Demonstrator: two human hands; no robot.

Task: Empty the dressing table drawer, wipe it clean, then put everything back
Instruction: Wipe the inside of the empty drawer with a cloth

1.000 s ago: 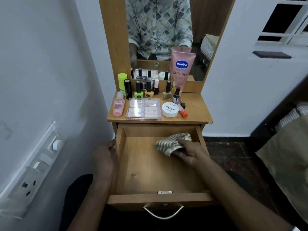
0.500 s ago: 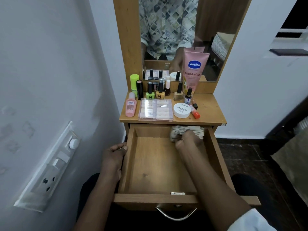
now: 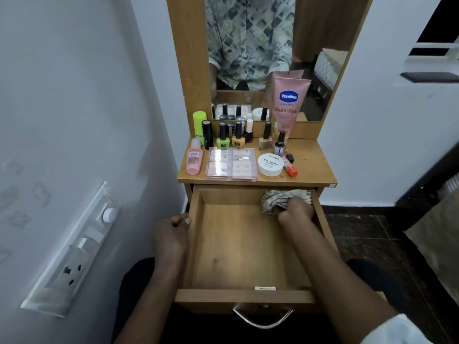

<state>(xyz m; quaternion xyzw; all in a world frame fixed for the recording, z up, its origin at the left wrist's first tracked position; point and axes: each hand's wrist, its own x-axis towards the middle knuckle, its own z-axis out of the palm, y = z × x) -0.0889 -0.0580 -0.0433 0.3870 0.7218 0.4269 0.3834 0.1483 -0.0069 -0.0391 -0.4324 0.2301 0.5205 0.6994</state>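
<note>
while open, drawer beside white wall

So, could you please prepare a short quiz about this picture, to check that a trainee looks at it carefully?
1. True or false: the right hand grips a striped cloth at the back right corner of the drawer.
2. What does the left hand hold? A: the drawer's left wall. B: the metal handle. C: the tabletop.
3. Fill the blank: the tall pink tube standing before the mirror carries the brand name ____.

Key: 1 true; 2 A; 3 Vaseline.
</note>
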